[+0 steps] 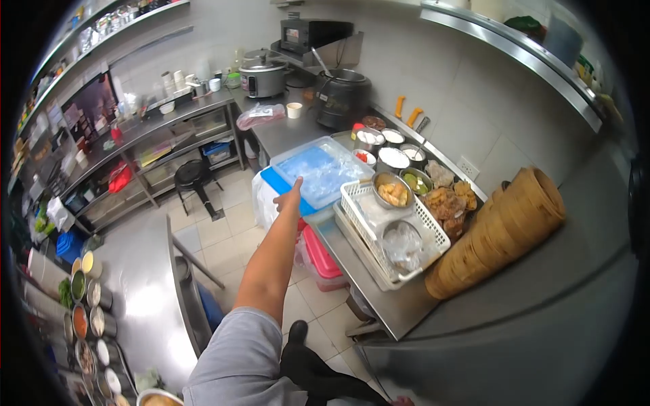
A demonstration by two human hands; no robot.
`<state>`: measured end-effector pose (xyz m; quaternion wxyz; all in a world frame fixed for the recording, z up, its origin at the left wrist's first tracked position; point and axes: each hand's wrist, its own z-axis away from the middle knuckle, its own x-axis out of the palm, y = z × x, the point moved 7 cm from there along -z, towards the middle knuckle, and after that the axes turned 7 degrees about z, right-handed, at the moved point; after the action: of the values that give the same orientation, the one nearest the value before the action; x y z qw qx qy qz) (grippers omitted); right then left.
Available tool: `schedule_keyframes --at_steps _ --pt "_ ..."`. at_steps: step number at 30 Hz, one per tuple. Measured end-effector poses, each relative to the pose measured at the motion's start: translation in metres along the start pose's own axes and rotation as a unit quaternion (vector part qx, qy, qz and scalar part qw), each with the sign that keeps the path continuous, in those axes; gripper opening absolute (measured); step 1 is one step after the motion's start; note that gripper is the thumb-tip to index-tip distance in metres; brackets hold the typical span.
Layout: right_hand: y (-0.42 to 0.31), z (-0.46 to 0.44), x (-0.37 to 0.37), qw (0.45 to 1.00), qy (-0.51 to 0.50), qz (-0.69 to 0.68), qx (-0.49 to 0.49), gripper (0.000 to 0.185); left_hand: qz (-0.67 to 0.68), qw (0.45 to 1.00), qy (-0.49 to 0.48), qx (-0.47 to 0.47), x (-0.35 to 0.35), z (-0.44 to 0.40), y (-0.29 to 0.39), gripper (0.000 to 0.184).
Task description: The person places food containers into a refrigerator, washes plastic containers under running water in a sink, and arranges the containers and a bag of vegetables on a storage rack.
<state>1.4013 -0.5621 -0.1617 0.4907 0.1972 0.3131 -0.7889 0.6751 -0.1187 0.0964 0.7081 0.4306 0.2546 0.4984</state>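
My left hand (290, 199) reaches forward at the near edge of a blue cutting board (276, 181). One finger stretches up over the board and another points off to the left; the hand looks open, and whether it touches the board is unclear. On the board lies a clear plastic container or lid (318, 169), its contents hard to make out. Of my right hand (402, 401), only a sliver shows at the bottom edge, its fingers hidden.
A white basket (433, 233) holds metal bowls, beside stacked bamboo steamers (504, 233). Behind are seasoning pots (393, 160) and a black soup kettle (342, 101). A red-lidded tub (321, 254) stands below. Left are a steel counter (139, 271) with several ingredient pots and a black stool (193, 176).
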Motion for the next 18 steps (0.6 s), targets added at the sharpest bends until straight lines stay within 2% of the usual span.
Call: schedule_keyframes --at_steps 1,2,3,4,5,6,7,8,9,10,11,12,13,15,17,18 --pt "-0.078 -0.004 -0.026 0.985 -0.023 0.146 -0.085 0.069 -0.030 0.998 0.026 -0.058 0.002 0.004 0.006 0.136" --pt "-0.180 0.019 -0.075 0.998 0.025 -0.011 -0.062 0.066 -0.037 0.997 0.023 -0.065 0.008 -0.012 0.001 0.136" --pt "-0.281 0.042 -0.124 0.981 0.079 -0.168 -0.056 0.066 -0.023 0.998 0.001 -0.051 0.015 -0.029 -0.002 0.133" --pt "-0.342 0.036 -0.141 0.977 0.075 -0.158 -0.120 0.066 -0.007 0.999 -0.020 -0.035 0.019 -0.044 -0.003 0.131" --pt "-0.392 0.026 -0.152 0.969 0.070 -0.146 -0.184 0.065 -0.004 1.000 0.022 0.009 0.017 -0.049 -0.001 0.111" --pt "-0.438 0.010 -0.156 0.950 0.056 -0.180 -0.250 0.062 -0.009 1.000 0.023 0.006 0.014 -0.058 -0.003 0.111" --pt "-0.484 -0.002 -0.163 0.924 0.042 -0.214 -0.313 0.060 0.022 1.000 -0.011 0.003 0.016 -0.066 -0.006 0.099" --pt "-0.540 0.007 -0.190 0.942 0.043 -0.120 -0.309 0.057 0.055 0.997 -0.046 -0.001 0.020 -0.072 -0.007 0.087" --pt "-0.591 0.012 -0.216 0.934 0.053 -0.075 -0.346 0.054 0.083 0.994 -0.064 -0.009 0.016 -0.060 0.005 0.065" --pt "-0.633 0.004 -0.236 0.906 0.088 -0.075 -0.408 0.049 0.082 0.995 -0.062 -0.010 0.016 -0.061 0.009 0.065" --pt "-0.675 0.000 -0.262 0.892 0.159 -0.048 -0.421 0.047 0.120 0.991 -0.057 -0.023 0.014 -0.062 0.008 0.061" --pt "-0.703 -0.033 -0.274 0.844 0.214 -0.090 -0.484 0.045 0.159 0.985 -0.052 -0.034 0.011 -0.065 0.008 0.057" --pt "-0.742 -0.038 -0.298 0.852 0.219 -0.100 -0.466 0.044 0.159 0.986 -0.047 -0.031 0.006 -0.070 0.009 0.057" --pt "-0.795 -0.074 -0.323 0.825 0.312 -0.012 -0.470 0.063 0.245 0.960 -0.130 -0.028 0.004 -0.075 0.009 0.038" --pt "-0.835 -0.079 -0.328 0.801 0.393 0.100 -0.440 0.090 0.271 0.949 -0.158 -0.017 -0.021 -0.064 0.021 0.036" --pt "-0.849 -0.079 -0.322 0.801 0.388 0.097 -0.445 0.090 0.296 0.936 -0.190 -0.008 -0.033 -0.060 0.024 0.034"
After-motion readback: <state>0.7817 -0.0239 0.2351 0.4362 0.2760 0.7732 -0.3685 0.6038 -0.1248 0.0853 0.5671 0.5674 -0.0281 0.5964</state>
